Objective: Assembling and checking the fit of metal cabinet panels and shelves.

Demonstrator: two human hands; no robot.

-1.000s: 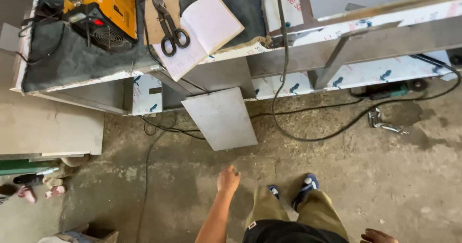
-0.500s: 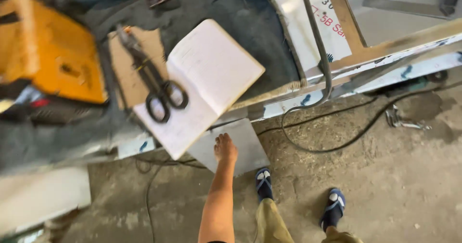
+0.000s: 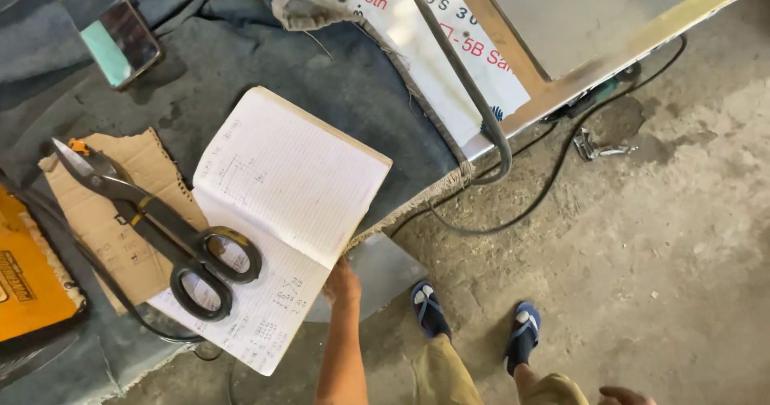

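Low in the middle of the frame, the left hand (image 3: 342, 283) touches the lower edge of the open lined paper notebook (image 3: 285, 212); its fingers are hidden, so their grip cannot be told. Black metal tin snips (image 3: 172, 232) lie across the notebook's left page. The right hand (image 3: 626, 394) barely shows at the bottom right edge, its state unreadable.

The left hand (image 3: 342, 283) is stretched forward and down on a straight, bare forearm, back of the hand up, its fingers curled forward and hidden past the knuckles, so their grip cannot be made out. The right hand (image 3: 624, 394) hangs low at the side, only its knuckles and loosely bent fingers showing at the bottom edge, holding nothing visible.
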